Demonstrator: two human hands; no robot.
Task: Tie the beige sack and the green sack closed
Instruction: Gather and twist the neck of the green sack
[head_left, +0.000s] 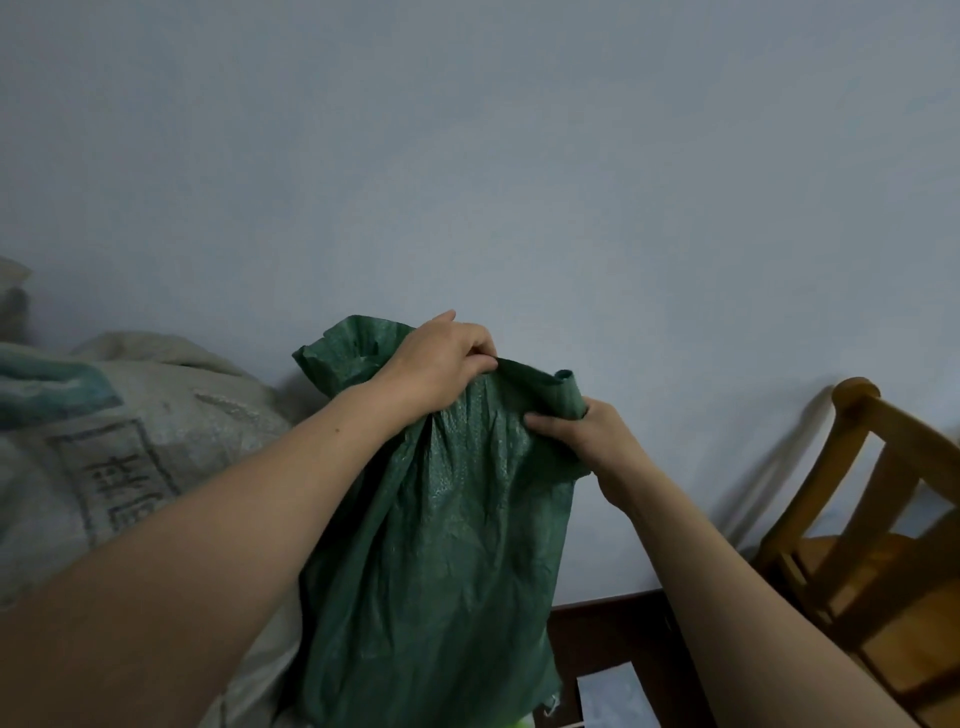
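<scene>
The green sack (436, 530) stands upright in front of the person, against the pale wall (519, 182), with its top drawn up to about the height of the hands. The left hand (441, 358) is closed over the gathered mouth, fingers curled down on the far side and bunching the cloth into a ruffled crest that sticks out to its left. The right hand (576, 431) pinches a rolled corner of the same rim, thumb on the near face and fingers wrapped behind, so both hands are holding the sack's top edge and neither is free.

The cloth looks like woven plastic: thin, crinkled and a little glossy. I would expect it to be limp but springy, folding easily yet wanting to unroll when let go, and somewhat slick under bare fingers. The body hangs in long creases and does not look tightly packed near the top, which leaves plenty of slack to work with. The best hold seems to be just below the rim, where the neck can be squeezed narrow and the two free ends crossed into a knot.

The beige sack (119, 441) lies bulging to the left, touching the green one low down; whether it is tied I cannot tell. A wooden chair (862, 545) stands to the right, clear of the work.
</scene>
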